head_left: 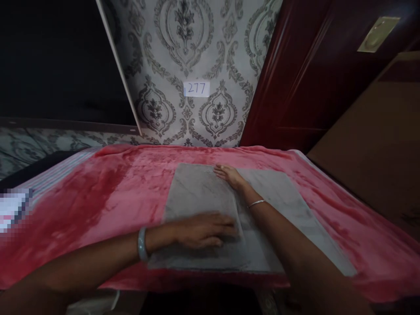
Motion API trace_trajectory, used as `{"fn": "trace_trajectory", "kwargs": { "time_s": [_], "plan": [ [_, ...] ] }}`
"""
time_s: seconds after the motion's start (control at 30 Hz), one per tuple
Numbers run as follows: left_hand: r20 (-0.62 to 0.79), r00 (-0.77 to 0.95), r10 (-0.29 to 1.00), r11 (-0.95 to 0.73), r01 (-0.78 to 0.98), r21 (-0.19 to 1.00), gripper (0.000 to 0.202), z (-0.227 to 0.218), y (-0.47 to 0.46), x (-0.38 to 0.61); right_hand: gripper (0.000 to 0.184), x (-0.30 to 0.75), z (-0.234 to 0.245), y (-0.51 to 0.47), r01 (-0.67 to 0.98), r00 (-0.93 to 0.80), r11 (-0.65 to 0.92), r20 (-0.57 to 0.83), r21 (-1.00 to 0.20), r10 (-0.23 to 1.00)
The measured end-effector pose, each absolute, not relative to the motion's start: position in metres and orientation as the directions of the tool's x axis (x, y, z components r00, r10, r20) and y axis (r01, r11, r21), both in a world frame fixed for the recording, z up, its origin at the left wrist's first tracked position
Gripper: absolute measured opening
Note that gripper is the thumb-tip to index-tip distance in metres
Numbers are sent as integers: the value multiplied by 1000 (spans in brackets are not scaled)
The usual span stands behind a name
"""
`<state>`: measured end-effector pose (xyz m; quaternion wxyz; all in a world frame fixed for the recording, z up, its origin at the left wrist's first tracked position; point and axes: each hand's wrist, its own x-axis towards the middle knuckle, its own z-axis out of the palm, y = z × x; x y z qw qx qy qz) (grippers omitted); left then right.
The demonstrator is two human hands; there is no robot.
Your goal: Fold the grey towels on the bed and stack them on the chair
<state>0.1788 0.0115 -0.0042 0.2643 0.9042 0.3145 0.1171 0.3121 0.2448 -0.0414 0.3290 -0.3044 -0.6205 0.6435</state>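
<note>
I am seeing my left hand (200,229) lying flat, fingers spread on the grey cloth (203,197), right hand (229,175) pressing flat at its far fold, pink blanket (98,192) blurring, grip holding nothing

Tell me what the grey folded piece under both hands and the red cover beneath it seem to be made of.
The grey folded piece looks like soft woven or terry cloth: matte, faintly mottled, its layers lying limp under the left hand and right hand. The red cover seems a plush fleece blanket: its nap shows a patchy sheen with lighter and darker brushed streaks. Exact fibres cannot be told.
</note>
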Motion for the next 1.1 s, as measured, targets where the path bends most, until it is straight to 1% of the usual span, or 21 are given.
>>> {"fn": "trace_trajectory", "kwargs": {
  "time_s": [0.07, 0.13, 0.17, 0.2, 0.23, 0.3, 0.33, 0.37, 0.43, 0.6, 0.73, 0.8, 0.9, 0.93, 1.0, 1.07, 1.1],
  "plan": [
    [88, 665, 741, -611, 615, 499, 58, 0, 20, 162, 44, 297, -32, 245, 20, -602, 107, 74, -994, 795],
    [92, 545, 833, -530, 741, 413, 64, -3, 31, 145, 47, 277, -23, 241, 110, -649, 333, 186, -936, 738],
    [84, 507, 858, -499, 783, 371, 68, -7, 35, 138, 47, 266, -20, 238, 165, -696, 465, 231, -870, 680],
    [77, 485, 871, -481, 811, 332, 70, -13, 37, 133, 48, 256, -18, 235, 224, -749, 587, 248, -778, 614],
    [72, 480, 874, -478, 826, 299, 71, -19, 37, 130, 49, 248, -19, 231, 278, -798, 686, 235, -672, 554],
    [78, 486, 871, -488, 832, 263, 69, -29, 33, 129, 52, 239, -25, 223, 360, -861, 801, 159, -479, 483],
    [85, 489, 868, -493, 831, 260, 68, -33, 29, 131, 54, 238, -29, 221, 387, -873, 825, 124, -412, 471],
    [88, 493, 866, -497, 827, 264, 69, -35, 25, 133, 55, 238, -34, 219, 404, -878, 838, 101, -368, 467],
    [80, 513, 855, -512, 808, 291, 70, -35, 16, 137, 55, 240, -41, 220, 414, -882, 847, 81, -334, 464],
    [60, 582, 811, -555, 732, 394, 73, -26, -20, 150, 55, 243, -47, 228, 409, -886, 847, 72, -338, 457],
    [50, 611, 790, -553, 674, 490, 76, -18, -69, 164, 55, 242, -46, 227, 424, -883, 836, 45, -347, 467],
    [26, 637, 771, -543, 634, 551, 73, -13, -93, 171, 55, 240, -44, 225, 430, -881, 833, 37, -349, 471],
    [26, 671, 741, -520, 549, 654, 57, -6, -112, 173, 55, 238, -39, 222, 451, -873, 827, 29, -336, 487],
    [40, 654, 756, -498, 534, 683, 52, -4, -112, 171, 55, 238, -37, 220, 462, -867, 821, 24, -334, 498],
    [87, 542, 836, -437, 561, 703, 46, -2, -105, 161, 53, 241, -34, 214, 481, -851, 802, 32, -355, 524],
    [139, 393, 909, -378, 639, 670, 48, -1, -88, 147, 52, 255, -36, 205, 477, -829, 782, 91, -402, 552],
    [165, 335, 928, -358, 678, 642, 49, 0, -77, 141, 52, 266, -39, 200, 461, -814, 775, 142, -432, 563]
  ]
}}
